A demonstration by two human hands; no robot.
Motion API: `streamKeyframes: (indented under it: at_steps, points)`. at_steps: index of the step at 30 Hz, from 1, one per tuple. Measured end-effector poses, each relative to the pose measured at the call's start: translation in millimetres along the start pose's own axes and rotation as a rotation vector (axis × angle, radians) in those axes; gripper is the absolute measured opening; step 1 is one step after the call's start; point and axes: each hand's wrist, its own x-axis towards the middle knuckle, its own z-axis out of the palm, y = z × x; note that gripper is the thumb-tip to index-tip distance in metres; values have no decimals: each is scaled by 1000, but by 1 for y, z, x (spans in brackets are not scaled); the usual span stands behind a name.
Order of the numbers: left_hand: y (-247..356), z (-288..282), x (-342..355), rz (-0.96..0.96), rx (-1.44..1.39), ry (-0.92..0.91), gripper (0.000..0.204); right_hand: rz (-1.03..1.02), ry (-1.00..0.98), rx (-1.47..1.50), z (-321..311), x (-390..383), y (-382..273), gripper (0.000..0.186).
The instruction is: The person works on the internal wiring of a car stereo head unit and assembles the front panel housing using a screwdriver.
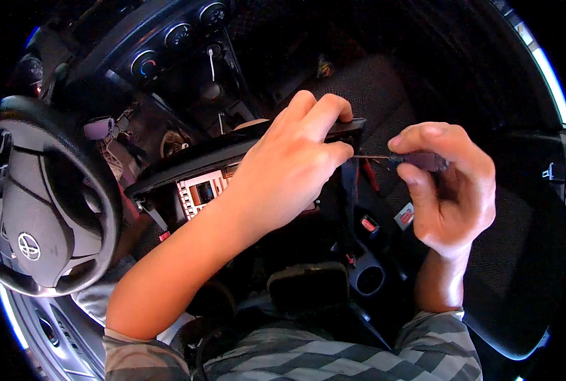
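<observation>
My left hand (295, 152) is closed on the right end of a black panel unit (162, 171), which lies crosswise in front of me with pale metal and slots showing on its near side. In my right hand (448, 184) I grip a screwdriver (422, 160) with a dark handle, its thin shaft pointing left to the panel's end by my left fingertips; whether the tip touches is unclear. Just below the shaft, a red-handled tool (369, 174) is partly visible.
A steering wheel (92, 152) is at the left. Climate knobs (179, 35) and a gear lever (212, 90) are ahead. A fabric seat (505, 267) is at the right, beside a seatbelt buckle (368, 223) and cup holder (370, 279). A door panel (60, 330) is lower left.
</observation>
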Motion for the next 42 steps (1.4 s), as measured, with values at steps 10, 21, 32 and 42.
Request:
streamKeyframes:
  at_steps: [10, 21, 32, 42]
  points:
    - [1, -2, 18, -268, -238, -116, 21, 3, -333, -555, -33, 22, -25, 23]
    - [-18, 9, 26, -254, -157, -258, 26, -166, -735, -684, -32, 45, -39, 18]
    - [-13, 8, 22, -332, -160, -262, 23, -17, -911, -702, -27, 69, -33, 27]
    - [-14, 13, 22, -346, -161, -222, 23, -166, -733, -801, -35, 35, -28, 28]
